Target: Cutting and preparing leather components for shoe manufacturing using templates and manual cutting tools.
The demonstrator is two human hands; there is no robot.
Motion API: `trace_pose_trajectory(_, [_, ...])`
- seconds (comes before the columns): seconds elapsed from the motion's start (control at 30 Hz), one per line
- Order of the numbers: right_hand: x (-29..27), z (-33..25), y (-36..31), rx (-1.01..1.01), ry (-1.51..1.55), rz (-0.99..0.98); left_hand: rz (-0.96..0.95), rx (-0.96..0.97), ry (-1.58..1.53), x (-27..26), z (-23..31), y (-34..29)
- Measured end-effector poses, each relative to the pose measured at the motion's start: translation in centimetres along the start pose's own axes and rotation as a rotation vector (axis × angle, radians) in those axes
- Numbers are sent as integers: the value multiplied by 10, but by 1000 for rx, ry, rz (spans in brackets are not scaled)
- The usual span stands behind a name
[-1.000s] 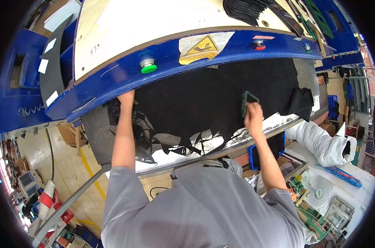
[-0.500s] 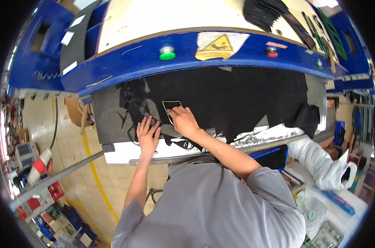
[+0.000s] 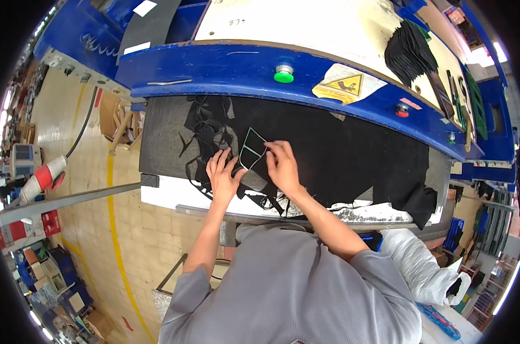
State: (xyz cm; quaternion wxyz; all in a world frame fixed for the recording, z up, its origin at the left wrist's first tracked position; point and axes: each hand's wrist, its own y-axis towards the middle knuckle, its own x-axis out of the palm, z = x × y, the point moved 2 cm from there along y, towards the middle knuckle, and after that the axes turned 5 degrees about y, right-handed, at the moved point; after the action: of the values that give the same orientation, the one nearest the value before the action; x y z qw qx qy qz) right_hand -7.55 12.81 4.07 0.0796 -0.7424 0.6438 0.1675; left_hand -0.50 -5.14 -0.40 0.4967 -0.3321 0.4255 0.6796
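Note:
A thin-walled cutting die, an open four-sided outline with a crossbar, stands on a wide black sheet of material near its cut left part. My right hand grips the die's right edge with its fingertips. My left hand is open, fingers spread over black offcuts, its thumb at the die's lower corner. Stringy black scraps trail along the left of the sheet.
Beyond the sheet runs a blue machine beam with a green button and a red button. Stacked black pieces lie on the pale surface above it. A white wrapped roll is at the lower right.
The die has turned, and its crossbar now shows. My right hand has shifted from over the die to its right edge; my left thumb has reached its lower corner. The view has swung.

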Motion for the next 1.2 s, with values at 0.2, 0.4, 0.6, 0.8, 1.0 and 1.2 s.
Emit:
trace_pose_trajectory(0.2, [3,42,6,127,-1,-87,59,-49,-79,9,6,0])
trace_pose_trajectory(0.4, [2,39,12,287,112,-171,30,-155,-128,14,11,2])
trace_pose_trajectory(0.6, [13,38,18,410,351,-327,13,-156,-133,13,8,6])
trace_pose_trajectory(0.8, [13,40,11,390,424,-331,32,-163,-166,14,6,-1])
trace_pose_trajectory(1.0, [13,39,14,450,421,-389,26,-184,-163,13,7,0])
trace_pose_trajectory(1.2, [15,37,13,441,383,-336,18,-188,-184,11,9,5])
